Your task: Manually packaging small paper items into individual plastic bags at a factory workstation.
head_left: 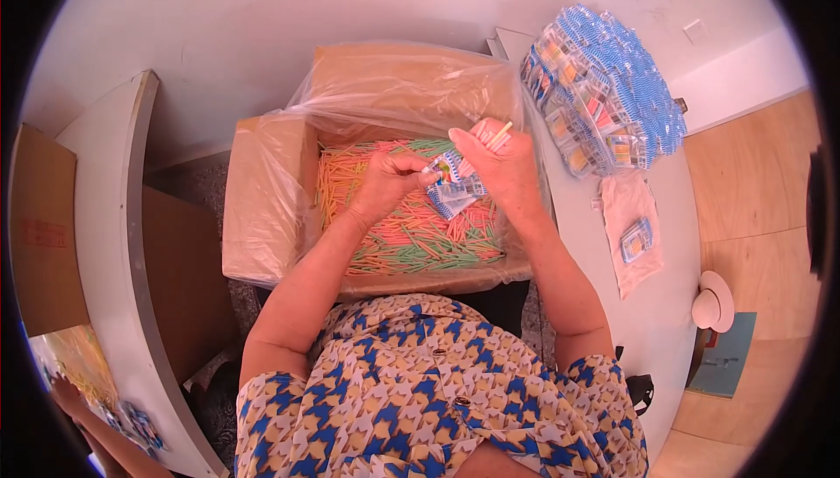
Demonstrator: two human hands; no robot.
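Observation:
In front of me a cardboard box (271, 207) lined with clear plastic holds a loose mass of thin sticks (411, 246) in pink, orange, yellow and green. Above them, my left hand (389, 187) pinches the edge of a small clear packet (455, 200) with blue-and-white printed edges. My right hand (512, 172) is closed around a few pale sticks (500, 135), whose ends poke out past the thumb. The packet lies between both hands, against the right palm. Whether sticks are inside it I cannot tell.
A heap of filled packets (604, 93) stands on the white table (665, 277) at right, near a pink cloth (626, 202) bearing more packets (637, 240). A pale hat (713, 301) lies beyond. At left are another table (109, 215), a carton (48, 224) and another person's hand (68, 395).

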